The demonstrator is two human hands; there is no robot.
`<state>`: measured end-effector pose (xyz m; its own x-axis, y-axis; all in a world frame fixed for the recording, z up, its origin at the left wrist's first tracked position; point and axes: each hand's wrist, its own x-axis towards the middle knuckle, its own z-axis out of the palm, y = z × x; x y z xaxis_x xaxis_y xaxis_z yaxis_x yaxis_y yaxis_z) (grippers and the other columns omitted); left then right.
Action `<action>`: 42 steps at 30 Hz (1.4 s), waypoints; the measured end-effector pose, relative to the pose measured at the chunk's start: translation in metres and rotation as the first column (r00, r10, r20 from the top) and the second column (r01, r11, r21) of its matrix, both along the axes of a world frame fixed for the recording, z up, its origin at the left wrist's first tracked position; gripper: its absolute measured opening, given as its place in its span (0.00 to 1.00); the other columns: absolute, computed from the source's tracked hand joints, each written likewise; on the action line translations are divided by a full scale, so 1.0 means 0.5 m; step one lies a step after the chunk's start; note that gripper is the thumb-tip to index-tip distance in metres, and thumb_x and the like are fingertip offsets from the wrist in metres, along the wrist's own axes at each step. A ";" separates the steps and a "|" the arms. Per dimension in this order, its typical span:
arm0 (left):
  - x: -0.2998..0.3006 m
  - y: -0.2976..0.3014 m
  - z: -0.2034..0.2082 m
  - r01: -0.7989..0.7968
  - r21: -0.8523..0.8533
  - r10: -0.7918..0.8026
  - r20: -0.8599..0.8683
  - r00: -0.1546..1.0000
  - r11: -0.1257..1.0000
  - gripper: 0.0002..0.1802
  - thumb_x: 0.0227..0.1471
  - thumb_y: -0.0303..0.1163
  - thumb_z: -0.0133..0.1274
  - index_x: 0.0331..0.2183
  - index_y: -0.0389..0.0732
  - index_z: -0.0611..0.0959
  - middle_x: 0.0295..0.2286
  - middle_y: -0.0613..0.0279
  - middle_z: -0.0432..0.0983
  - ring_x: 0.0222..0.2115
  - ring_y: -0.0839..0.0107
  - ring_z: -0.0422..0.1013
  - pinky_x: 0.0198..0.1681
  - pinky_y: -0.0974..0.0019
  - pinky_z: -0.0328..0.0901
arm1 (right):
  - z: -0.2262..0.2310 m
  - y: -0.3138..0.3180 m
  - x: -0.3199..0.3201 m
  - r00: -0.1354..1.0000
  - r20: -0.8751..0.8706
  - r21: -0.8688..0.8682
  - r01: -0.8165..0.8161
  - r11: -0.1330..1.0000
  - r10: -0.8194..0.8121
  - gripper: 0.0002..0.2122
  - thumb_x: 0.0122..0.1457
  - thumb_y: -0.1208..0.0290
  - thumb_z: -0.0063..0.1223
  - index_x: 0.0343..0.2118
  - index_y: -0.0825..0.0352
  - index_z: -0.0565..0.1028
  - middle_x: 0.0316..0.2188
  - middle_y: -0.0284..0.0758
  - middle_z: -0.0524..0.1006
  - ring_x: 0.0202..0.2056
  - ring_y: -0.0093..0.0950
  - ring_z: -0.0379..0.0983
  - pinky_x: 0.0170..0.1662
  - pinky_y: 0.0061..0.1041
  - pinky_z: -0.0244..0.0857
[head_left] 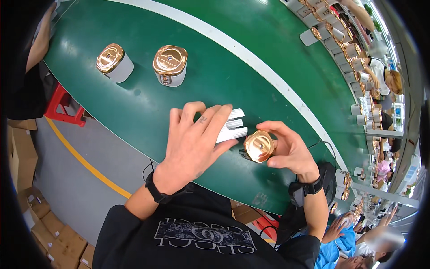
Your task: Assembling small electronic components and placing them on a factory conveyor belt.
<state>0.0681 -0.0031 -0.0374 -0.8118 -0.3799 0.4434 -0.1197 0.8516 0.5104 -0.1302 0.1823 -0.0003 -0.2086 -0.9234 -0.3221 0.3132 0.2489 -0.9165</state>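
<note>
Item in hand: a small can with a shiny gold lid (259,146), held just above the near edge of the green conveyor belt (215,80). The right hand (289,150) has its fingers and thumb curled round the can's body, lid tilted toward the camera. The body is mostly hidden behind the lid and fingers.

Immediately to its left, the left hand (193,143) lies palm down with fingers extended over a stack of white plastic pieces (232,125). Fingertips rest on the stack; whether any piece is pinched underneath cannot be told. The stack's end juts out past the fingers, close to the can but apart from it.

Further up the belt stand two more gold-lidded cans: one upright (169,65), one leaning to the left (114,62), well apart from both hands. A white stripe (251,58) runs along the belt beyond them. A red stool (62,105) and cardboard boxes (40,215) sit on the floor at the left. Other workers appear along a line of similar cans at the right.

Risks, as judged: the can is held near the belt edge, so a loosened grip could send it to the floor. The loose white stack could fan out or slide under the flat hand. The leaning can may topple.
</note>
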 end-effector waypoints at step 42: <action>-0.006 -0.014 -0.015 0.116 0.520 -0.148 0.020 0.989 0.846 0.39 0.45 0.29 0.71 0.59 0.41 0.75 0.49 0.55 0.80 0.30 0.60 0.77 0.36 0.60 0.72 | 0.068 -0.004 0.042 0.939 -0.275 -0.003 0.215 0.977 -0.208 0.25 0.63 0.71 0.67 0.61 0.73 0.72 0.58 0.42 0.73 0.54 0.34 0.75 0.58 0.34 0.71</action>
<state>0.0652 -0.0103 -0.0450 -0.8884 -0.4285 0.1646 -0.0674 0.4766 0.8766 -0.1093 0.1805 0.0335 -0.4811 -0.8404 -0.2496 0.1007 0.2299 -0.9680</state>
